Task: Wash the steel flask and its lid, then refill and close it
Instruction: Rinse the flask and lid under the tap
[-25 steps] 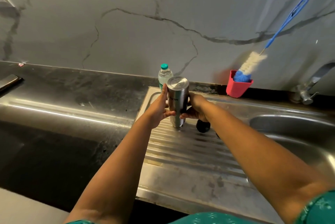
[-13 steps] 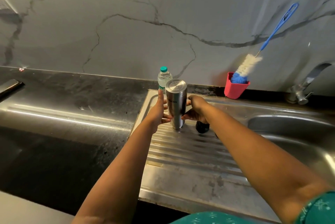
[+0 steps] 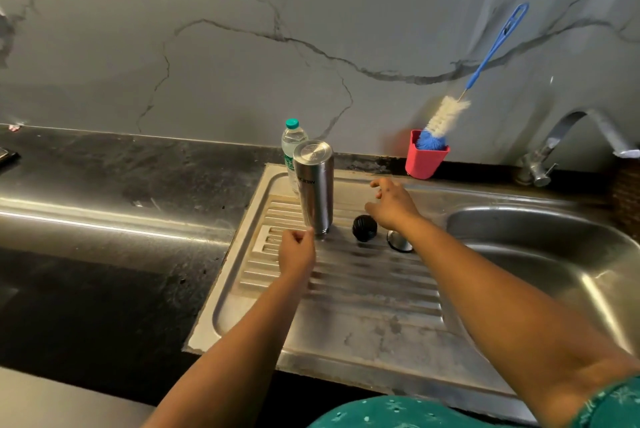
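flask: brushed steel, satin sheen | drainboard: ribbed steel, dull, stained | stopper: black matt plastic | holder, 1 o'clock: red plastic | counter: glossy dark stone

Arms: bare to above the elbows.
Garment: teal-green cloth, small pale flower print, lower right of frame.

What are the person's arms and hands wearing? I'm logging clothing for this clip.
Both forearms are bare, with no gloves. No rings, watch or bangles show on the left hand or right hand. A teal-green patterned sleeve shows at the right upper arm.
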Demonstrator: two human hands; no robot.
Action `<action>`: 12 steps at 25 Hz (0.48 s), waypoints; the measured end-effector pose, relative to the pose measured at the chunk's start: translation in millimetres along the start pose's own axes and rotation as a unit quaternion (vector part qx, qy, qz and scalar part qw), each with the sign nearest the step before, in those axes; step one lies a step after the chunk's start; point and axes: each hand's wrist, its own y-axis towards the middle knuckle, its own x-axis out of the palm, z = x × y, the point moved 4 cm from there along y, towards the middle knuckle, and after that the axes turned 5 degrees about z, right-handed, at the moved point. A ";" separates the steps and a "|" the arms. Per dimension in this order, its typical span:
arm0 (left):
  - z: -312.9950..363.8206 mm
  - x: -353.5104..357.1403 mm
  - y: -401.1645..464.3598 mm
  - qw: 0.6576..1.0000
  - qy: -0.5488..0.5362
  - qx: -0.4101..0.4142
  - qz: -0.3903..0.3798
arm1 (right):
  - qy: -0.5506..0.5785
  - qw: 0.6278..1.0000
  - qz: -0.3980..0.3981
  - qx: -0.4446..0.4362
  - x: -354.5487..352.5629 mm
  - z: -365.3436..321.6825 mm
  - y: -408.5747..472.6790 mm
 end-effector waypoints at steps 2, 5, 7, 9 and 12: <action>-11.2 26.1 -14.1 0.999 0.006 0.004 -0.052 | -0.085 0.993 -0.016 -0.076 9.8 8.1 -5.4; -8.9 59.4 -24.4 0.991 0.050 0.073 -0.104 | -0.240 0.957 -0.054 -0.152 32.2 13.0 -11.5; -4.4 69.6 -22.6 0.987 0.068 0.084 -0.120 | -0.287 0.943 -0.063 -0.157 45.3 17.9 -11.9; -0.7 73.2 -20.3 0.987 0.062 0.074 -0.130 | -0.292 0.942 -0.057 -0.155 52.6 22.4 -9.5; 2.0 75.0 -18.7 0.988 0.045 0.057 -0.137 | -0.281 0.945 -0.040 -0.166 54.2 23.7 -4.1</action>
